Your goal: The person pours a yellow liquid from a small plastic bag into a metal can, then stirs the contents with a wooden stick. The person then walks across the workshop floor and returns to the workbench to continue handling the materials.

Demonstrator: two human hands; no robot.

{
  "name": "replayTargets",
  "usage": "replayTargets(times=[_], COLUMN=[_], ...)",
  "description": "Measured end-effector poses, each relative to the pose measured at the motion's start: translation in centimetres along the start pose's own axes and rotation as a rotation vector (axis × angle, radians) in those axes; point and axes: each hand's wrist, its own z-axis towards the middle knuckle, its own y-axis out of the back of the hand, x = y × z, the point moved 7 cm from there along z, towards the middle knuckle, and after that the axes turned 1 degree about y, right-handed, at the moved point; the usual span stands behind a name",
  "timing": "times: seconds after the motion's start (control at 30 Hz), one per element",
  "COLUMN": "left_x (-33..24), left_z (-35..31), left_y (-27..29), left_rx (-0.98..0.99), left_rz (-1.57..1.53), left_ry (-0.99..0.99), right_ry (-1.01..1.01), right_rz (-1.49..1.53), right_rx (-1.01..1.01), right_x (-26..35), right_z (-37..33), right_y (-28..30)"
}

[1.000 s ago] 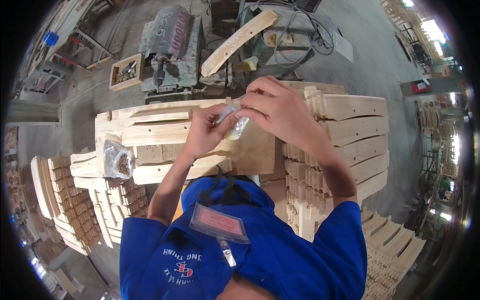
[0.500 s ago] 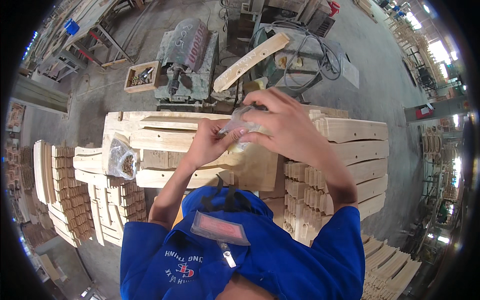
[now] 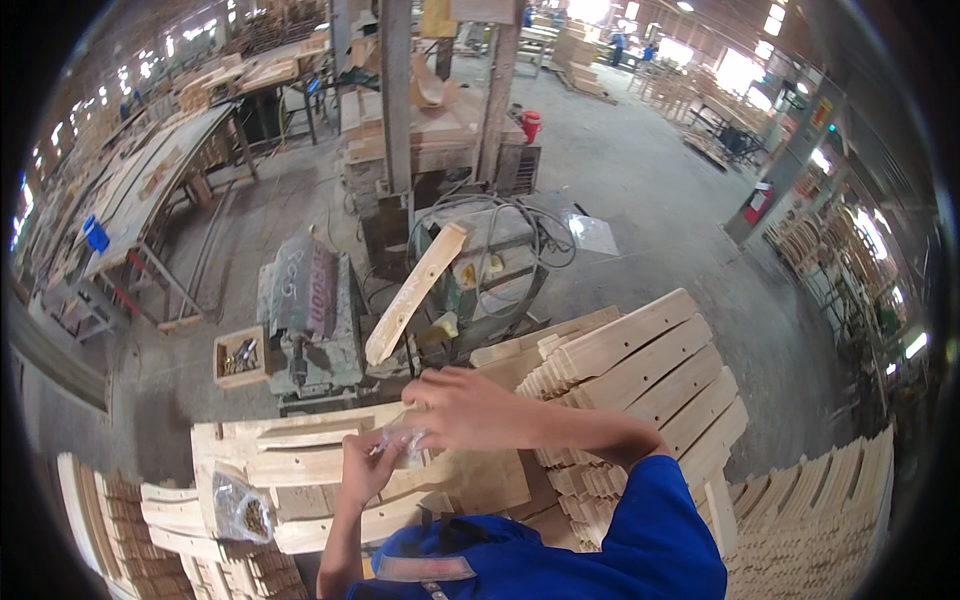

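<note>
My left hand (image 3: 364, 470) pinches the left side of a small crumpled clear plastic bag (image 3: 402, 442). From the right, my right hand (image 3: 468, 408) grips the same bag with bent fingers, its back toward me. What the bag contains is too small to make out. Both hands are over a row of pale wooden pieces (image 3: 292, 468). Left of them, a larger clear plastic bag (image 3: 240, 508) with small brown bits inside lies on the wood.
Stacks of curved wooden slats (image 3: 650, 370) rise at my right. Beyond the wood stands a dusty machine (image 3: 305, 300), with a wooden box of tools (image 3: 240, 357) at its left. A marked wooden slat (image 3: 418, 290) leans near coiled cables (image 3: 530, 225). Workbenches (image 3: 165, 190) stand far left.
The view has tilted up and swung, showing more of the workshop. Both hands still hold the small bag, and the right hand's fingers have shifted on it.
</note>
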Motion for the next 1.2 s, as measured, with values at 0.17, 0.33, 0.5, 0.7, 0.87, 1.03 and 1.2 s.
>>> replayTargets(times=[0.17,0.33,0.5,0.7,0.87,1.03,1.2], left_x=[0.3,-0.9,-1.5,-1.9,-1.8,-1.5,-2.0], left_z=[-0.6,-1.0,-1.4,-2.1,-2.2,-2.4,-1.8], left_y=[0.0,0.2,0.5,0.8,0.2,-0.1,-0.2], left_rx=[0.045,0.083,0.122,0.113,0.156,0.099,0.095], left_rz=[0.012,0.035,0.173,-0.046,-0.067,-0.077,-0.113], left_ry=[0.009,-0.012,0.023,0.068,0.062,0.043,0.028], right_ry=[0.005,0.061,0.094,0.089,0.11,0.133,0.188], right_rz=[-0.014,-0.141,-0.241,-0.181,-0.079,-0.088,-0.093], right_rx=[0.039,0.107,0.062,-0.039,-0.016,-0.062,-0.193], right_x=[0.1,1.2,1.6,1.8,1.3,2.4,2.7], right_z=[-0.3,-0.6,-1.1,-1.5,-2.0,-2.5,-2.6], right_y=[-1.9,-1.9,-1.6,-1.5,-1.7,-0.4,0.3])
